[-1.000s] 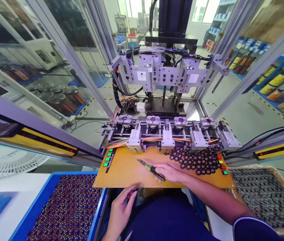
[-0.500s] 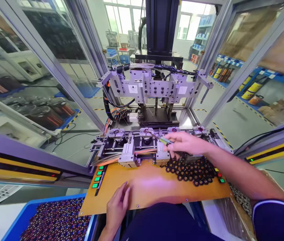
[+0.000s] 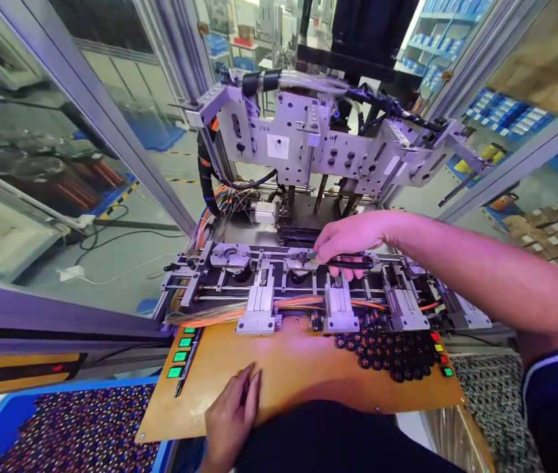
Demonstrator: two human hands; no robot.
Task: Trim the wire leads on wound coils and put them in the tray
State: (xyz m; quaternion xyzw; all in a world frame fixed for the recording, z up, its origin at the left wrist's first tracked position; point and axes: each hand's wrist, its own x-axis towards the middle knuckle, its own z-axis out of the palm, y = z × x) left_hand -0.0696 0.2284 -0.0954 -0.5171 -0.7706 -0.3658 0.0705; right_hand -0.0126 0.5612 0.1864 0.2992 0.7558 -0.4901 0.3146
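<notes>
My right hand (image 3: 345, 246) is closed around pliers (image 3: 350, 265) with black handles. Their tip lies over the second round metal fixture (image 3: 295, 264) from the left; whether the jaws grip anything there is too small to tell. The first fixture (image 3: 230, 256) on the left shows no ring on its top. My left hand (image 3: 232, 410) lies near the front edge of the orange board (image 3: 289, 368), holding nothing, its fingers stretched out and the thumb slightly apart. Black rings (image 3: 392, 351) lie massed on the board's right side, below the right forearm.
A grey machine head (image 3: 303, 141) hangs above the fixtures. Green buttons (image 3: 179, 357) and a dark pen-like stick (image 3: 188, 364) are at the board's left. A blue bin (image 3: 18, 401) of small dark parts stands lower left. Metal parts (image 3: 493, 401) fill a box at right.
The view has tilted down and come nearer to the fixtures. My right hand has turned palm down, with the pliers' tip at the second fixture. My left hand stays on the board.
</notes>
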